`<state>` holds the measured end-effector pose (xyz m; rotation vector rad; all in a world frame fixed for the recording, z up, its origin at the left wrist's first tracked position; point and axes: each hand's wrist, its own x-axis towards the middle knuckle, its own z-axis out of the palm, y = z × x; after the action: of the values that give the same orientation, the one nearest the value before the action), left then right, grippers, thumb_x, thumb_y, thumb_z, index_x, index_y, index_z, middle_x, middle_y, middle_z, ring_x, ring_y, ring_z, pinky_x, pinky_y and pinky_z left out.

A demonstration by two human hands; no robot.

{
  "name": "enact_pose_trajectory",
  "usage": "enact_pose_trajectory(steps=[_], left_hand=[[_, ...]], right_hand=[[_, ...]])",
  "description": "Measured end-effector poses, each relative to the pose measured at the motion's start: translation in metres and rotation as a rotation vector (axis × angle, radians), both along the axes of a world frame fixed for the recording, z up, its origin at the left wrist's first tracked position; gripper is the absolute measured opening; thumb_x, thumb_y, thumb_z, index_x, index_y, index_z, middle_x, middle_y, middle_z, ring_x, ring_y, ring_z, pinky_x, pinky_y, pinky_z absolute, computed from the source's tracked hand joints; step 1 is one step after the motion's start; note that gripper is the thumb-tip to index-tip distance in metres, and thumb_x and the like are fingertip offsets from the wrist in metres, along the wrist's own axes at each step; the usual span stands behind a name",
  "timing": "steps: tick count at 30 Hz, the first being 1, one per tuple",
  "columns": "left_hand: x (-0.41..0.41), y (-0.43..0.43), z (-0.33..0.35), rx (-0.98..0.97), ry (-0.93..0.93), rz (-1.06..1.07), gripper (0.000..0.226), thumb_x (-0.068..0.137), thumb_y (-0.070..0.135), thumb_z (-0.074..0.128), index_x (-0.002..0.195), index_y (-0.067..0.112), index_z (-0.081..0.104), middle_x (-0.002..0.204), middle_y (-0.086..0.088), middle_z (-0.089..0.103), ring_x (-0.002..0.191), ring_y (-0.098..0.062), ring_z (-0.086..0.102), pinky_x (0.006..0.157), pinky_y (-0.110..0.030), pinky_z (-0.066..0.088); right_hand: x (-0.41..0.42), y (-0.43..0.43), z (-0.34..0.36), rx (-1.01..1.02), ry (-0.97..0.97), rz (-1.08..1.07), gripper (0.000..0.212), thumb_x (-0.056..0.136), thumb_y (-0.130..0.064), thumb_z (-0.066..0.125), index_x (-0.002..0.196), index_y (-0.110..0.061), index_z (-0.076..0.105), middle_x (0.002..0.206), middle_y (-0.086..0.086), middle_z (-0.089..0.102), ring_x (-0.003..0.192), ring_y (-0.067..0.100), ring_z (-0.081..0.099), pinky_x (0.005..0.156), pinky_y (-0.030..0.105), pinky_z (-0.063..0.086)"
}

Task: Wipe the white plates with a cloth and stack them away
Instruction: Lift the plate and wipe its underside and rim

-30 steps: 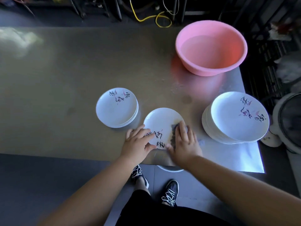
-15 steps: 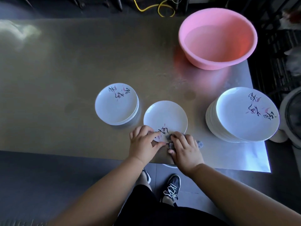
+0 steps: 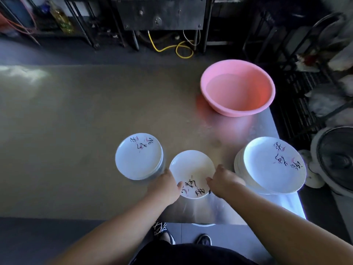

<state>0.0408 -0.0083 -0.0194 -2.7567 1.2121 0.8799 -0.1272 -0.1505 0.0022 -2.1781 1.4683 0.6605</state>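
Observation:
A single white plate (image 3: 192, 169) with black writing and pink marks lies on the metal table (image 3: 76, 140) near its front edge. My left hand (image 3: 166, 185) grips the plate's left rim, thumb on top. My right hand (image 3: 223, 180) grips the right rim, thumb on the plate. A dark sliver (image 3: 209, 192) below that thumb may be the cloth; the rest of it is hidden. A short stack of the same plates (image 3: 139, 155) stands just left. A taller stack (image 3: 273, 165) stands at the right.
A pink basin (image 3: 237, 88) holding water sits at the back right of the table. The table's right edge runs just past the tall stack, with a fan (image 3: 338, 159) on the floor beyond it. My feet are below the front edge.
My right hand has stopped rubbing the cloth over the plate's near part and moved to its right rim. My left hand shifted to the left rim. The camera tilted up.

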Motion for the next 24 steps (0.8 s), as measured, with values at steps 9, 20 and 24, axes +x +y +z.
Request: enact_pose_trajectory(steps=[9,20,24], left_hand=[[0.025,-0.024,0.015,0.086,0.136,-0.016,0.077,0.095,0.064,0.056,0.141,0.004,0.041,0.121,-0.010,0.067,0.094,-0.028,0.072,0.067,-0.032,0.046],[0.028,-0.035,0.101,-0.598,0.814,0.439,0.096,0.059,0.110,0.026,0.113,0.033,0.047,0.121,0.004,0.069,0.109,-0.010,0.070,0.111,-0.049,0.049],[0.016,-0.044,0.145,-0.882,1.201,0.699,0.047,0.102,0.044,0.061,0.134,0.013,0.047,0.145,-0.013,0.059,0.126,-0.020,0.063,0.100,-0.048,0.055]], right_hand=[[0.023,-0.022,0.001,0.276,0.014,-0.136,0.028,0.105,-0.039,0.052,0.096,-0.013,0.056,0.102,0.009,0.065,0.083,0.024,0.058,0.074,0.029,0.047],[0.005,-0.028,0.085,0.092,-0.919,-0.618,0.074,0.096,-0.081,0.022,0.105,-0.017,0.060,0.083,0.004,0.075,0.071,0.024,0.070,0.078,0.043,0.058],[-0.007,-0.022,0.126,-0.086,-1.138,-0.460,0.020,0.105,-0.044,0.056,0.104,-0.024,0.056,0.088,-0.009,0.069,0.082,0.015,0.068,0.073,0.039,0.057]])
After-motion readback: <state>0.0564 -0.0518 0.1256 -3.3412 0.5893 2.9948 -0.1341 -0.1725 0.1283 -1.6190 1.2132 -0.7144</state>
